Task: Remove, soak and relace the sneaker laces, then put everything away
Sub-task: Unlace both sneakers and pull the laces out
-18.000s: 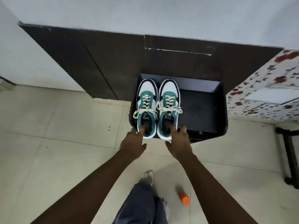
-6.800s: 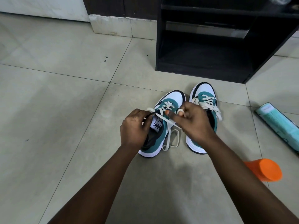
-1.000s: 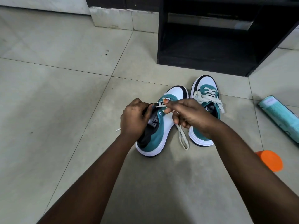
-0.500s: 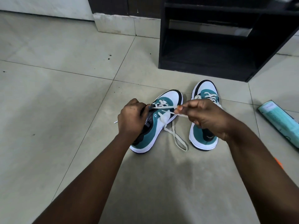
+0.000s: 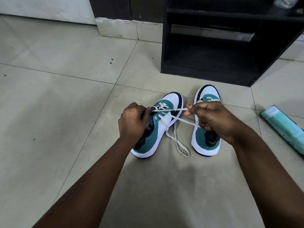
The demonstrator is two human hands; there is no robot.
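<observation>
Pinched between the right hand's (image 5: 212, 119) thumb and fingertips: the cream lace (image 5: 176, 120), drawn taut in two strands across from the upper eyelets of the left-side sneaker (image 5: 158, 127), with a slack loop of it trailing down onto the floor (image 5: 65, 112) between the shoes. Curled around the tongue and collar of that same sneaker: the left hand (image 5: 132, 122), gripping it and tipping it up on its outer edge. Lying just beside, flat on its sole and partly hidden under the right hand: the second sneaker (image 5: 205, 142), laces threaded at the toe end. Counted: two sneakers, both teal, white and black; one lace being pulled; two hands, both occupied. Farther out: one black open shelf unit (image 5: 213, 63) beyond the toes, and one pale teal roll (image 5: 283, 127) lying near the right edge.
</observation>
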